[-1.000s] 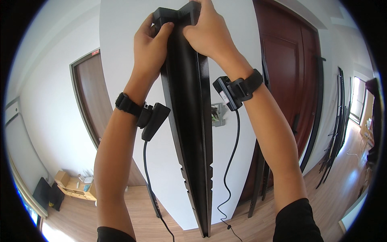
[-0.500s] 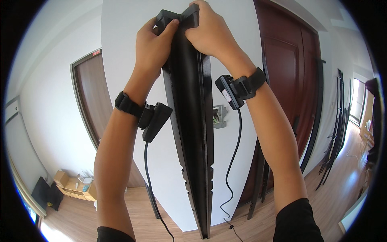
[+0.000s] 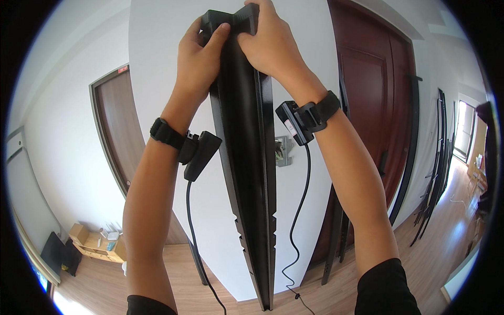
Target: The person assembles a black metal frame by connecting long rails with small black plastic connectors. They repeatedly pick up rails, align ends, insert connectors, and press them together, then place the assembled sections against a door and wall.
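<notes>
A long black metal angle post (image 3: pixel 244 157) stands upright in front of me, its foot on the floor and notches along both edges low down. On its top end sits a black plastic end cap (image 3: pixel 223 19). My left hand (image 3: pixel 202 58) grips the cap's left side, thumb on the front. Around the right side my right hand (image 3: pixel 270 39) is closed, its thumb pressed at the cap's lower edge. The fingers behind the cap are partly hidden. Each wrist wears a strapped black device with a cable hanging down.
Behind the post is a white wall corner with a metal wall box (image 3: pixel 283 150). A dark red door (image 3: pixel 367 100) is at right, a brown door (image 3: pixel 119 121) at left. Several black metal bars (image 3: pixel 438 163) lean on the right wall. A low wooden cabinet (image 3: pixel 105 253) stands far left.
Both hands keep hold of the cap. My right wrist and its device have shifted slightly left, and the view has moved a little. The post stays upright.
</notes>
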Motion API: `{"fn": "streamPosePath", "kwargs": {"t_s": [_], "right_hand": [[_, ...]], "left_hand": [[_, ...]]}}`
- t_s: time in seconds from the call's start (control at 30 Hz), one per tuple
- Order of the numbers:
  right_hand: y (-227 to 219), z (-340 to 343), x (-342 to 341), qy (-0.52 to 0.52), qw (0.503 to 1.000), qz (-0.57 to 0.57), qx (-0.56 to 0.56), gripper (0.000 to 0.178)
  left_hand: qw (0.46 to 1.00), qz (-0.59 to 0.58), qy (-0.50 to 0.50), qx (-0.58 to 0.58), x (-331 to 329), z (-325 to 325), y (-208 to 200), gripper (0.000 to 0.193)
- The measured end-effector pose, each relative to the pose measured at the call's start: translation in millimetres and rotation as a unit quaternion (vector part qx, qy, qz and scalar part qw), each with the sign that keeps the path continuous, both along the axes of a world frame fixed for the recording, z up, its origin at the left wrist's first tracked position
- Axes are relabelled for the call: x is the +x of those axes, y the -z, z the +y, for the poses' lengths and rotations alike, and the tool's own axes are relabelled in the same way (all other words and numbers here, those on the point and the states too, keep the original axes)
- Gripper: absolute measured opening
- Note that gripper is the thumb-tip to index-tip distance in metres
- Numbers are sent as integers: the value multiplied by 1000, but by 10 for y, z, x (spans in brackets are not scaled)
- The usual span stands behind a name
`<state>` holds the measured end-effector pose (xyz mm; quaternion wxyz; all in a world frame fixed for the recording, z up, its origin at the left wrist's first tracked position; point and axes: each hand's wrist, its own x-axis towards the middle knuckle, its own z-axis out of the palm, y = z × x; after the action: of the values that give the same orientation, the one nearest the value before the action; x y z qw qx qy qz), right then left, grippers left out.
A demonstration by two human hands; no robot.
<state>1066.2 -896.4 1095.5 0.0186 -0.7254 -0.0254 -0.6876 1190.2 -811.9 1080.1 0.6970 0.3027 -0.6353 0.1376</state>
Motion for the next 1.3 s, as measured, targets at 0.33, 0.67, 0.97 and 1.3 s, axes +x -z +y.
{"fn": "streamPosePath", "kwargs": {"t_s": [0.33, 0.67, 0.97, 1.3], "right_hand": [[-35, -8, -8, -28, 999, 11, 23, 63], [-21, -11, -21, -51, 998, 21, 38, 56], [16, 43, -50, -57, 998, -4, 25, 48], [41, 66, -32, -50, 997, -21, 56, 55]], "left_hand": [[999, -24, 20, -28, 12, 16, -20, 40], [998, -1, 8, -59, -58, 29, 1, 36], [997, 18, -47, -65, -65, 53, 44, 39], [973, -78, -211, -49, 27, 185, -245, 41]]}}
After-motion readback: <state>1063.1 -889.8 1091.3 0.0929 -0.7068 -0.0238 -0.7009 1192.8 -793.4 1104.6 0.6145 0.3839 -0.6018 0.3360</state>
